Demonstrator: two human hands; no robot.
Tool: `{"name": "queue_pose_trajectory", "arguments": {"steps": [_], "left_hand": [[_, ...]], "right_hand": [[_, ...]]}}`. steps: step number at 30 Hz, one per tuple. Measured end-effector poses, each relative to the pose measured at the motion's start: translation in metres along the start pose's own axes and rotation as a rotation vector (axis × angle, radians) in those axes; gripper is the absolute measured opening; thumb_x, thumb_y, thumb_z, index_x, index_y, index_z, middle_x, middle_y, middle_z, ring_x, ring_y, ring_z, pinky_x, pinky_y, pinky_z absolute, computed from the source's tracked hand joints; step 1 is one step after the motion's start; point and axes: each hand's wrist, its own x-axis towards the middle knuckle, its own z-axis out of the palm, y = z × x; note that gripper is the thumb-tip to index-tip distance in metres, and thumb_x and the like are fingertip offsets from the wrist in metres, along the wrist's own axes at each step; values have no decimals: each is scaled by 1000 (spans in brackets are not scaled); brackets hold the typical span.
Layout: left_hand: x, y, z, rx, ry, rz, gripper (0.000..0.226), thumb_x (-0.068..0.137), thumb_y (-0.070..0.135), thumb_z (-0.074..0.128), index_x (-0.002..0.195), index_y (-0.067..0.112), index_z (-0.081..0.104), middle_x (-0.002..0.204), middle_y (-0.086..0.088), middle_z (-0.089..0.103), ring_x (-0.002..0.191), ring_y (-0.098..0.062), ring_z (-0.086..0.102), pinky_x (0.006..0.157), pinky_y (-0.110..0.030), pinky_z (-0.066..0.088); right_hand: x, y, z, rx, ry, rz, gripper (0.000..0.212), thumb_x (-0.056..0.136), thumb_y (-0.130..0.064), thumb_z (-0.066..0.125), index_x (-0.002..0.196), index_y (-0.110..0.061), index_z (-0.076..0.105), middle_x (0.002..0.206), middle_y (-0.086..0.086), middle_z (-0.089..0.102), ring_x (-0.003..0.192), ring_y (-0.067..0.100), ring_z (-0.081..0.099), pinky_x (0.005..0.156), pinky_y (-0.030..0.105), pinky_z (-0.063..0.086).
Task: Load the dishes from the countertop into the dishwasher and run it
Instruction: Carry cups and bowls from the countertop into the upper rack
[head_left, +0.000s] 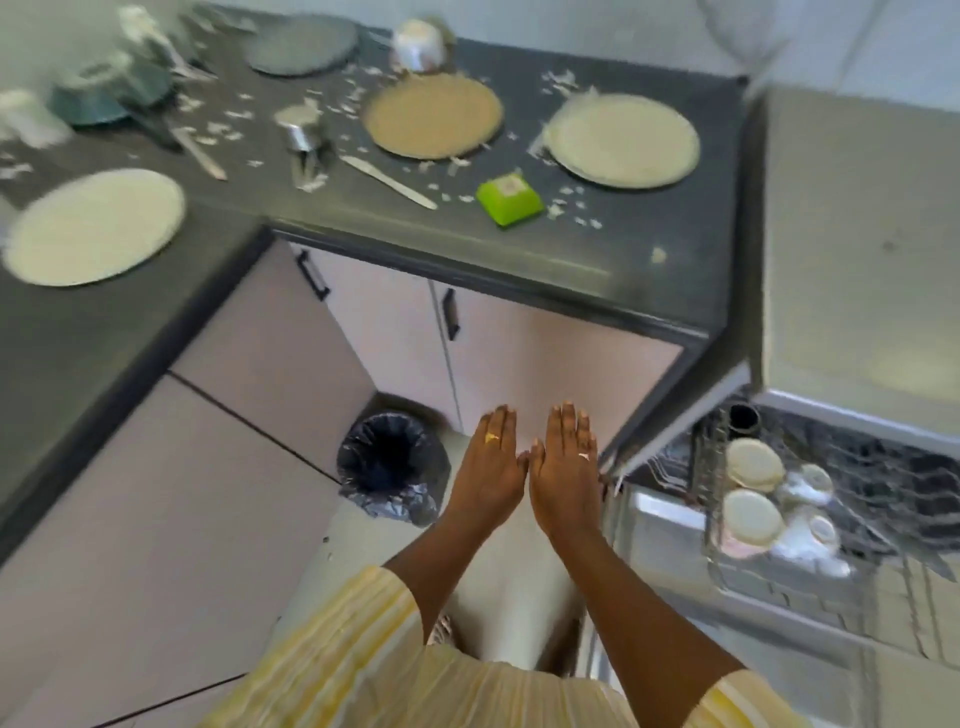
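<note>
Dishes mostly on the surface, few loaded yet.
Plates lie by its right corner; cups sit in the dishwasher rack; my left hand and right hand hold nothing, fingers straight.

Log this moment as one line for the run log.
stage: loading | left hand: open, empty | right hand: open, empty | countertop: tan plate, cream plate, green dish waiting | dishwasher rack: pulled out, partly loaded
</note>
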Motion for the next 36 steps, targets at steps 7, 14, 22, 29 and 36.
{"name": "queue_pose_trajectory", "arguments": {"steps": [7, 14, 22, 29, 36], "left_hand": [[-24, -84, -93, 19, 145, -177, 64, 100, 44, 19, 149, 8, -3, 158, -7, -8, 146, -22, -9, 118, -33, -4], [-14, -152, -175, 20, 300, -293, 71, 96, 50, 5, 148, 3, -4, 157, -11, -7, 145, -24, -8, 119, -35, -3], [32, -218, -246, 9, 484, -391, 67, 100, 39, 29, 149, 5, -2, 158, -9, -4, 146, -21, -6, 120, -32, -1], [107, -283, -314, 33, 601, -485, 67, 99, 35, 33, 148, 0, 3, 157, -14, 3, 145, -24, 0, 120, -34, 0], [187, -327, -391, -75, 699, -689, 63, 100, 31, 33, 148, 3, 3, 157, -11, 2, 145, -23, 0, 119, -33, 1]], "right_hand": [[24, -122, 1, 48, -40, -195, 61, 94, -37, 18, 136, 0, 41, 143, 18, 39, 133, 35, 38, 106, 42, 26], [59, -245, -7, 5, -62, -371, 67, 99, -39, 5, 127, -4, 55, 135, 17, 50, 124, 31, 50, 97, 42, 41], [133, -325, 5, 11, -28, -553, 57, 91, -35, 30, 132, 0, 48, 138, 20, 46, 128, 33, 45, 99, 44, 41], [246, -401, 16, 90, 17, -658, 52, 90, -31, 49, 130, 2, 49, 136, 22, 48, 127, 36, 46, 99, 48, 43], [363, -474, 20, 135, -111, -820, 59, 99, -33, 34, 148, -6, 16, 156, 14, 9, 145, 29, 2, 118, 44, 12]]}}
